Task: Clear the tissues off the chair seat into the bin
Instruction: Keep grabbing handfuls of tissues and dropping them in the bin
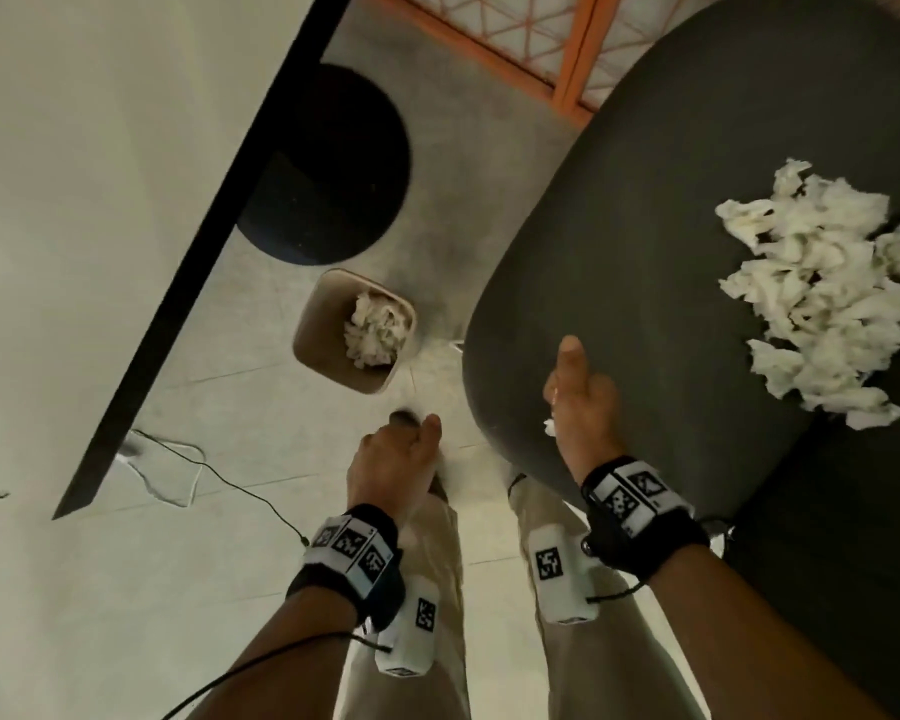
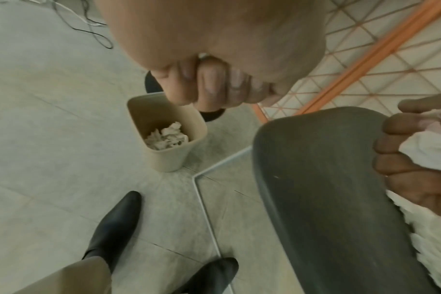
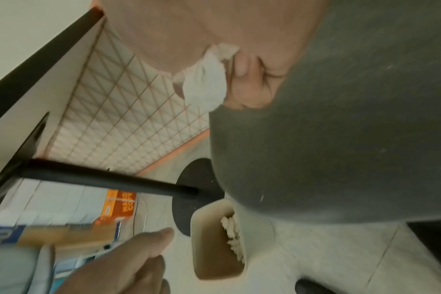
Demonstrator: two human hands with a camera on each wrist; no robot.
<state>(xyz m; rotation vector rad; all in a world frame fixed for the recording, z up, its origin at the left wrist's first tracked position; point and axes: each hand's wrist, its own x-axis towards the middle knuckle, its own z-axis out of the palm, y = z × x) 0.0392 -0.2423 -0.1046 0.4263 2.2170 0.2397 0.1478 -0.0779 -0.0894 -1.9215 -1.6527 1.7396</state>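
Observation:
A pile of crumpled white tissues (image 1: pixel 822 298) lies on the right part of the dark grey chair seat (image 1: pixel 645 252). On the floor to its left stands a beige bin (image 1: pixel 323 324) with tissues (image 1: pixel 375 330) inside. My right hand (image 1: pixel 572 387) hovers over the seat's front-left edge and grips a white tissue (image 3: pixel 207 83) in its curled fingers. My left hand (image 1: pixel 411 428) is a tight fist above the floor, just in front of the bin (image 2: pixel 164 159). Only a white sliver of tissue (image 2: pixel 202 55) shows at the top of that fist.
A white table with a black edge (image 1: pixel 193 262) and a round black base (image 1: pixel 344 163) stands left of the bin. An orange wire grid (image 1: pixel 515 33) runs behind the chair. Cables (image 1: pixel 178 459) lie on the tiled floor, and my black shoes (image 2: pixel 113 228) stand below.

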